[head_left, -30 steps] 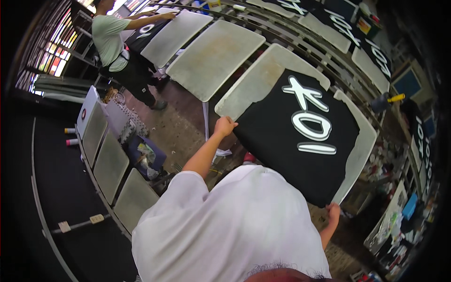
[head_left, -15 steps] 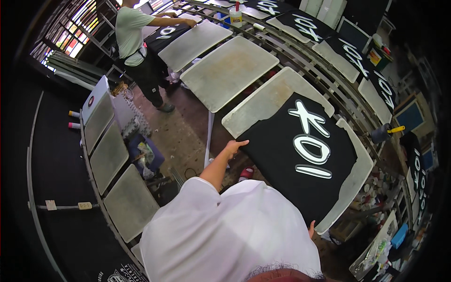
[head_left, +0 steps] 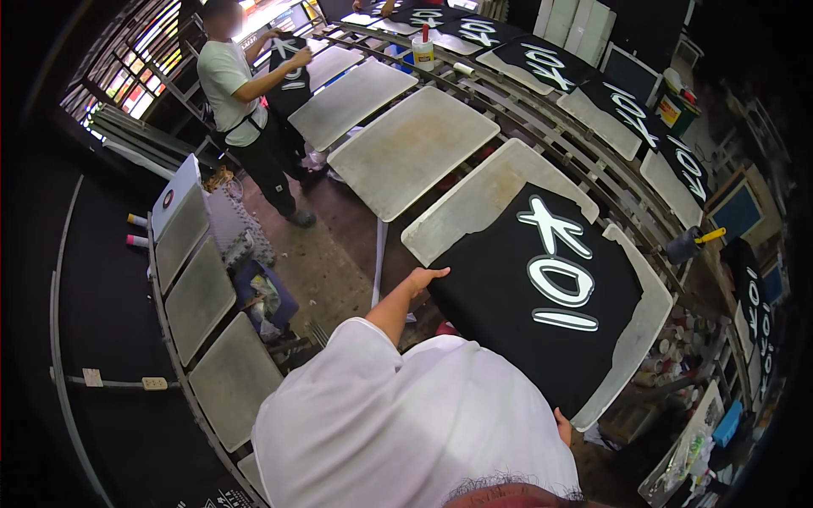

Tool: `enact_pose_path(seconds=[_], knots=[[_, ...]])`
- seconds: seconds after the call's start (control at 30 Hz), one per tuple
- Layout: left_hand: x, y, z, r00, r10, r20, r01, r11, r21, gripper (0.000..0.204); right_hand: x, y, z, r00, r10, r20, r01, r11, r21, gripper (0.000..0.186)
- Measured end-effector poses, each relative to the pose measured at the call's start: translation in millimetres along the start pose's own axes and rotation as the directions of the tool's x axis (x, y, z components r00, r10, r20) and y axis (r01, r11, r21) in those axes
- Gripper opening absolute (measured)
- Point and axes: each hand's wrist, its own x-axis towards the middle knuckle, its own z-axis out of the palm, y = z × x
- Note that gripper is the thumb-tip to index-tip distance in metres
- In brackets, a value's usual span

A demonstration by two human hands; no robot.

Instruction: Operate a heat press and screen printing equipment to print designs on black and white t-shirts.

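A black fabric piece with large white printed lettering lies over pale grey, worn boards. My left hand grips its left edge, thumb on top and fingers mostly underneath. Low on the right, my right hand is at the fabric's near corner, partly hidden by my white shirt; its fingers appear to grip that edge.
A person at upper left holds another printed black piece. Bare grey boards line the left and centre. More printed pieces lie across the rail. Pots and clutter are at right.
The view has shifted, putting the board and my hands slightly lower in the picture. The co-worker has lifted a printed black piece upright. My left hand still grips the same fabric.
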Motion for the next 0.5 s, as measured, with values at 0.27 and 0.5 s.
enact_pose_path(seconds=[0.27,0.5], knots=[[16,-14,5,0.998,-0.026,-0.052,0.027,0.999,0.019,0.097,-5,-2,-1,0.994,0.101,0.045,-0.088,0.971,-0.224,0.056],[18,-27,4,0.942,0.204,-0.266,-0.127,0.951,0.280,0.093,-52,-81,-13,0.953,0.258,-0.162,-0.301,0.719,-0.626,0.047]])
